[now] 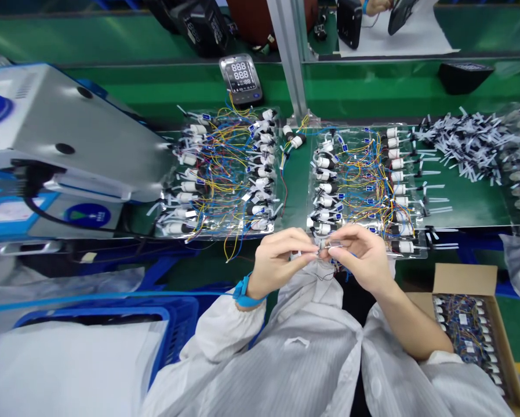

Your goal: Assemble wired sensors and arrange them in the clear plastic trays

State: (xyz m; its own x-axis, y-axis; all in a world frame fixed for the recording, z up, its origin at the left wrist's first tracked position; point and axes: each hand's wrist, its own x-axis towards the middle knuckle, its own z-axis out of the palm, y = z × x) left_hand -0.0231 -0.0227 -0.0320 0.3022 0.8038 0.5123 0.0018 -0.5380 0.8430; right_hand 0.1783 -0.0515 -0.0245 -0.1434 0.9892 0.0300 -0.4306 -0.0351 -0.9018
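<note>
My left hand (pixel 286 256), with a blue wrist strap (pixel 244 291) on its wrist, is closed in a pinch at the near edge of the bench. My right hand (pixel 364 255) is pinched too, its fingertips almost meeting the left ones. Between them is a small pale piece, partly hidden by the fingers and too small to name. Just beyond lies a clear plastic tray (pixel 359 217) of white-and-black cylinders (pixel 326 188) with coloured wires. To the left, a second tray holds similar wired cylinders (pixel 189 186).
A large grey machine (pixel 98 133) stands left. A display unit (pixel 242 78) sits behind the left tray, beside a metal post (pixel 291 63). White-and-black strips (pixel 472 139) are heaped at right. A cardboard box (pixel 464 279) and a blue crate (pixel 184 324) stand below. Another person's hand (pixel 377 6) shows at the top.
</note>
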